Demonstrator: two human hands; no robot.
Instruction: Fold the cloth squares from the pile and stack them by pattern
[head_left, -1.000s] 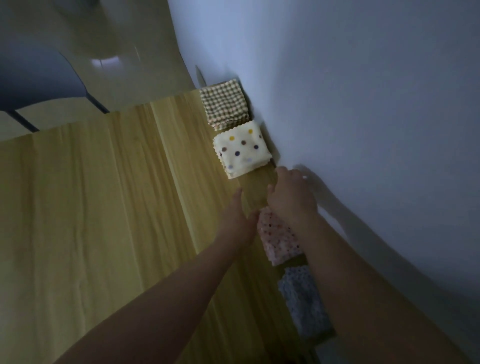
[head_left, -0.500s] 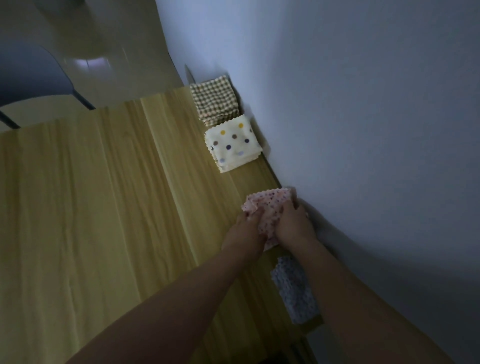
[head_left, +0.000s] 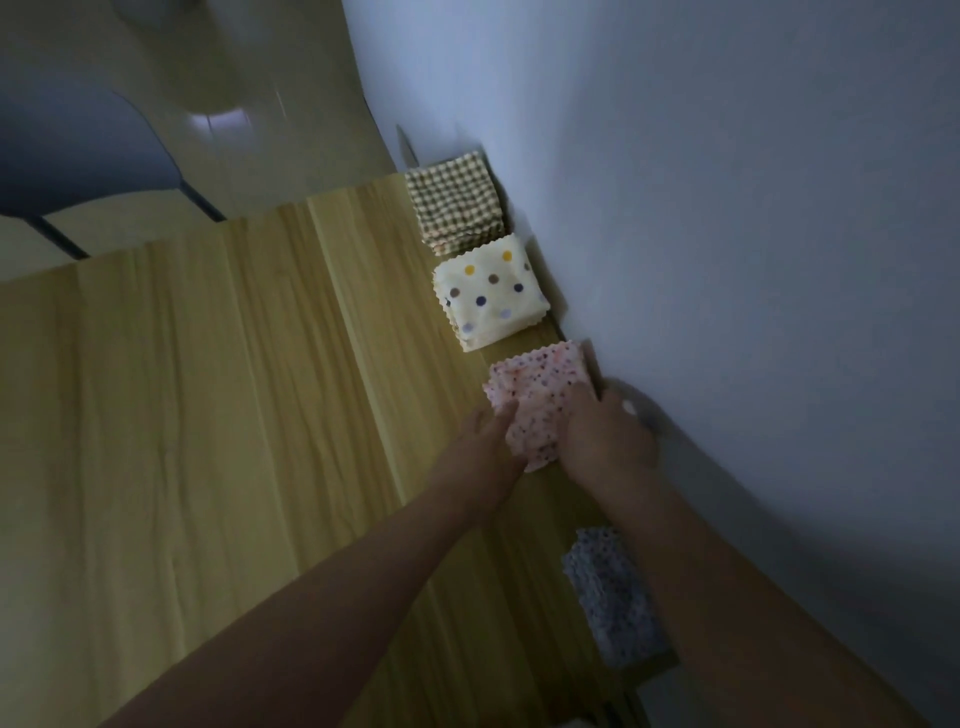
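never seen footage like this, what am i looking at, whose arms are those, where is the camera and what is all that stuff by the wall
There is no machine here. A person wears a camera on the head, so this one picture looks down along their own arms. The left hand and the right hand both hold a pink cloth at the table, close to the wall. Along the wall lie folded stacks: a checked stack farthest away, then a dotted stack, and a blue-grey stack nearest. A chair stands beyond the table.
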